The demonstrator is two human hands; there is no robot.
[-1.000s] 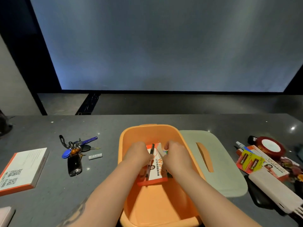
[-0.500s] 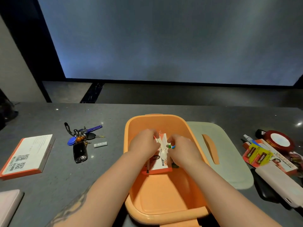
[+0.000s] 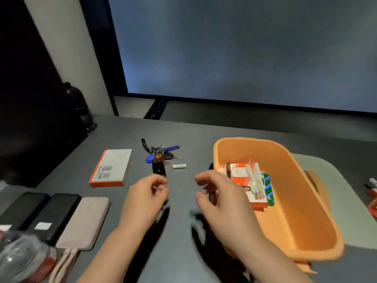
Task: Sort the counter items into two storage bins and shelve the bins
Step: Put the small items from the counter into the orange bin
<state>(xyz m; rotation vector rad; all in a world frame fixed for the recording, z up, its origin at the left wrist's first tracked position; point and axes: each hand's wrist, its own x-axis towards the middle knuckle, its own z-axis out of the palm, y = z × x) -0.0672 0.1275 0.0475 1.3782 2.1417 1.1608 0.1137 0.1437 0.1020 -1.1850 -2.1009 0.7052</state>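
Note:
An orange storage bin (image 3: 293, 180) stands on the grey counter, right of centre. Inside it lie an orange-and-white packet (image 3: 244, 174) and a small green-and-blue box (image 3: 267, 185). My right hand (image 3: 219, 196) hovers over the counter at the bin's left wall, fingers curled apart, holding nothing. My left hand (image 3: 146, 193) hovers further left, just in front of a bunch of keys (image 3: 159, 158) with a black fob, fingers loosely parted and empty. A small white battery (image 3: 179, 166) lies beside the keys.
An orange-edged white box (image 3: 112, 167) lies left of the keys. Two black cases (image 3: 40, 213) and a pink pouch (image 3: 85, 221) sit at the near left, with a clear plastic thing at the corner. A pale green lid (image 3: 355, 203) lies right of the bin.
Both hands have come out of the orange bin and moved left over the counter, leaving the packet inside. The view has swung left, bringing the cases and pouch into sight.

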